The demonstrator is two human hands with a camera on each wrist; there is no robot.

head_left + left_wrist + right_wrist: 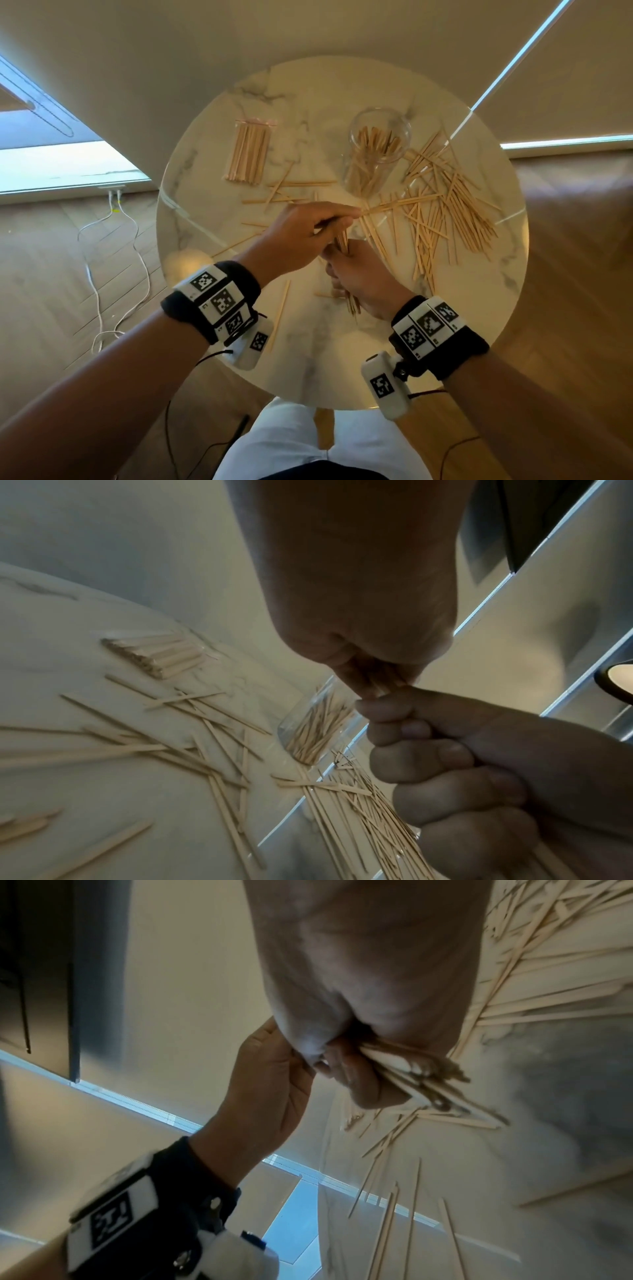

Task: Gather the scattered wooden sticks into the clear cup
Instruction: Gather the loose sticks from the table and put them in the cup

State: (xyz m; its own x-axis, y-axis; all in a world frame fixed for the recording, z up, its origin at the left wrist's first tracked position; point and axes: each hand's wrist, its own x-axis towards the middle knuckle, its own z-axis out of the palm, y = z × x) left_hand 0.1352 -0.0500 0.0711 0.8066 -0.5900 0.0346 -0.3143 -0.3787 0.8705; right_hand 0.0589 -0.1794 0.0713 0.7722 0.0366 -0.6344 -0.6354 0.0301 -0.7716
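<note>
Your right hand [359, 270] is curled around a bundle of sticks [421, 1074] just above the counter [342, 359], acting as the holder, while your left hand [308, 228] pinches more sticks at the top of that bundle, most likely to feed them in and square the ends. The cup [376, 150] stands upright beyond your hands, already partly filled, close enough for a short carry. A big heap of loose sticks [445, 205] lies just to its right, a bagged pack [250, 150] to its left.
</note>
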